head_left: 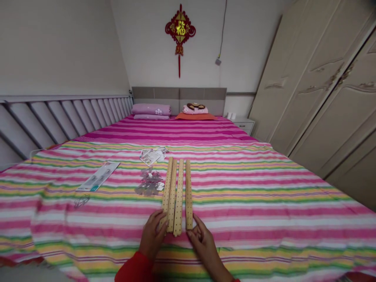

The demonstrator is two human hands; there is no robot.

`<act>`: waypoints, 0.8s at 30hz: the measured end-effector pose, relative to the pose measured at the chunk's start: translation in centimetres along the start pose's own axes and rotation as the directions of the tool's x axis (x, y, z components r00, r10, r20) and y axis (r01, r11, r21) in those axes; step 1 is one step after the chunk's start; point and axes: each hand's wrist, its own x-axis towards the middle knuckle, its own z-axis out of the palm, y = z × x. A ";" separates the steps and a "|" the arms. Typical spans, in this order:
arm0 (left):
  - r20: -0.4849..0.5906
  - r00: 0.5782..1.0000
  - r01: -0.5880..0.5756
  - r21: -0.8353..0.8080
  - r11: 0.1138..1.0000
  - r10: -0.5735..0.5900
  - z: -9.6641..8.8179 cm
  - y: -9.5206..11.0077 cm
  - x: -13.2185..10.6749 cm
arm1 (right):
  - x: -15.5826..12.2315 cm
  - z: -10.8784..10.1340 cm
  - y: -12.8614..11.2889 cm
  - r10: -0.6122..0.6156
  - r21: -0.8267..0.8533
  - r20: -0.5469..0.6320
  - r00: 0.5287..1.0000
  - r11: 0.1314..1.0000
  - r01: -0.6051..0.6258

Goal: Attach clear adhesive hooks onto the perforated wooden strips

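Several long, pale wooden strips with rows of small holes lie side by side on the striped bedspread, pointing away from me. My left hand (153, 234) is closed at the near end of the leftmost wooden strip (167, 192), its fingers along the outer side and its thumb by the end. The rightmost wooden strip (188, 192) lies a little apart from the others, and my right hand (202, 236) pinches its near end between thumb and finger. Between the hands, another wooden strip (179, 196) rests untouched.
Grey pieces (149, 182) and clear plastic packaging (152, 155) lie left of the strips. Farther left are a white blister card (99, 176) and small wire-like items (82, 201). A slatted rail (64, 117) borders the left side; wardrobes (317, 86) stand at the right.
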 end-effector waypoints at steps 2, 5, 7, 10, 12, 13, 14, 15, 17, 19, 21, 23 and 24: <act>0.011 1.000 -0.007 0.019 1.000 0.007 0.2 -0.1 -0.1 | -0.2 -0.1 0.1 0.001 0.016 -0.001 1.000 1.000 -0.001; 0.057 0.998 -0.032 0.026 0.999 0.030 0.1 -0.5 -0.7 | -1.3 -0.6 0.5 0.042 0.071 0.000 0.999 0.997 -0.042; 0.061 0.997 -0.057 0.032 0.998 0.055 -0.4 -0.7 -1.3 | -2.6 -1.0 0.8 0.098 0.120 0.018 0.995 0.988 -0.099; 0.015 0.996 -0.093 0.063 0.994 0.092 -1.8 -0.3 -2.3 | -5.1 -1.9 1.0 0.161 0.158 0.045 0.986 0.973 -0.166; 0.019 0.994 -0.109 0.060 0.992 0.108 -3.1 0.7 -2.5 | -6.5 -2.7 0.5 0.176 0.154 0.055 0.983 0.971 -0.183; 0.042 0.994 -0.104 0.037 0.994 0.102 -3.9 1.5 -2.5 | -7.0 -3.1 -0.1 0.175 0.146 0.062 0.983 0.972 -0.183; 0.084 0.992 -0.089 -0.006 0.996 0.090 -4.6 2.4 -2.3 | -7.3 -3.6 -0.9 0.166 0.136 0.068 0.984 0.975 -0.174; 0.138 0.988 -0.066 -0.063 0.996 0.075 -5.4 3.4 -2.0 | -7.4 -4.1 -1.9 0.147 0.122 0.076 0.986 0.980 -0.155; 0.253 0.965 -0.014 -0.201 0.980 0.066 -6.7 5.8 -1.3 | -7.1 -5.1 -4.4 0.068 0.098 0.090 0.994 0.992 -0.077; 0.305 0.950 0.033 -0.316 0.948 0.068 -7.8 8.3 -0.6 | -6.5 -5.9 -7.3 -0.019 0.080 0.109 0.994 0.997 0.010; 0.255 0.964 0.036 -0.390 0.920 0.070 -8.7 10.6 0.2 | -5.8 -6.5 -10.3 -0.122 0.074 0.147 0.982 0.991 0.112; 0.180 0.981 0.016 -0.451 0.893 0.073 -9.3 12.5 0.9 | -5.3 -6.7 -13.1 -0.240 0.065 0.138 0.961 0.970 0.233; 0.144 0.987 0.009 -0.474 0.880 0.067 -9.6 13.2 1.3 | -5.1 -6.7 -14.4 -0.305 0.069 0.130 0.943 0.952 0.298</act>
